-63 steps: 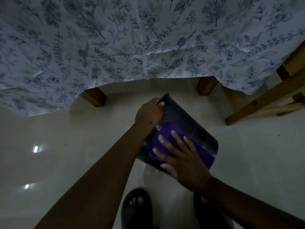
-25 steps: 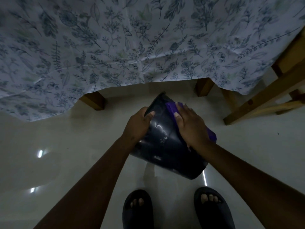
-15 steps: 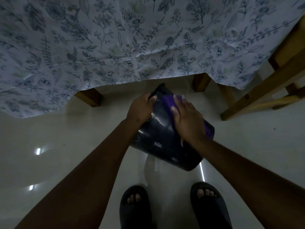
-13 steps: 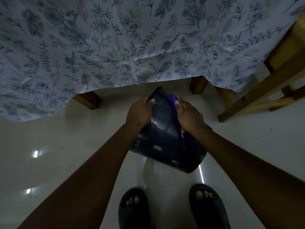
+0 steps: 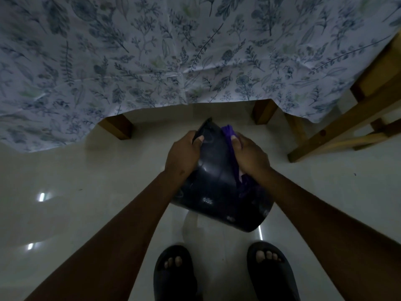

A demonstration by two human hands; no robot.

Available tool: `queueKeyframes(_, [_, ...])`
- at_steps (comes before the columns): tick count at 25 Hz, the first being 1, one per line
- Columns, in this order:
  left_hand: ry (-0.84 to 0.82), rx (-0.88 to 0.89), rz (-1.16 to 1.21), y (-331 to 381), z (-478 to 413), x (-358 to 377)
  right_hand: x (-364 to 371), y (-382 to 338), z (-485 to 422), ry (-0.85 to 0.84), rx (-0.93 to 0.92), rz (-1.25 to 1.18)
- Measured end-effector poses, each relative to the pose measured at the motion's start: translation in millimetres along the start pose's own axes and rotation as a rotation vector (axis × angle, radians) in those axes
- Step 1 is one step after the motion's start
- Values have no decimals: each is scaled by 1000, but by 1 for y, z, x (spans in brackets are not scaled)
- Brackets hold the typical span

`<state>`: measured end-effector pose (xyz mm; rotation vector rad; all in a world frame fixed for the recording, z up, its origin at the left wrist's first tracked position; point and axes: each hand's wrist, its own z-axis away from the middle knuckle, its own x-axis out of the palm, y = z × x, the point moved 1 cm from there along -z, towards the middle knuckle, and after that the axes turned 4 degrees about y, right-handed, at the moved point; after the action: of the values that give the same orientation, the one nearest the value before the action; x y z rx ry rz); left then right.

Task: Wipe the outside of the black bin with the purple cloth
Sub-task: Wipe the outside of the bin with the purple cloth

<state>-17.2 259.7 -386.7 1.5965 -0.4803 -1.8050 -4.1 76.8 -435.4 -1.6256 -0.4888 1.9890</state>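
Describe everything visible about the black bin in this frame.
The glossy black plastic bin is held off the pale floor, tilted with its rim away from the person and its base toward the feet. Its side wall shows reflections and pale specks. The left hand grips the rim edge; the right hand presses the purple cloth against its right side.

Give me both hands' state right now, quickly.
Left hand: closed on the bin at its rim.
Right hand: closed on the cloth, pressing it against the bin's side.
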Motion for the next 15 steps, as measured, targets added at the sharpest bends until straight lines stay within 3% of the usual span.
queueKeyframes(2, [10, -29, -2, -2, 3, -2, 4, -4, 14, 2, -4, 63])
queueKeyframes(5, [-16, -27, -43, 1, -7, 0, 16, -23, 96, 28, -317, 233])
queueKeyframes(7, [-52, 5, -19, 4, -10, 1, 18, -22, 110, 61, -369, 211])
queueKeyframes(10, [-108, 55, 39, 5, -1, -9, 12, -17, 52, 107, -230, 144])
queueKeyframes(13, [-132, 39, 103, -10, 34, -20, 7, 3, -7, -160, 4, -74])
queueKeyframes(15, [-83, 25, 101, -24, 61, -26, 8, 10, -10, -267, 52, -81])
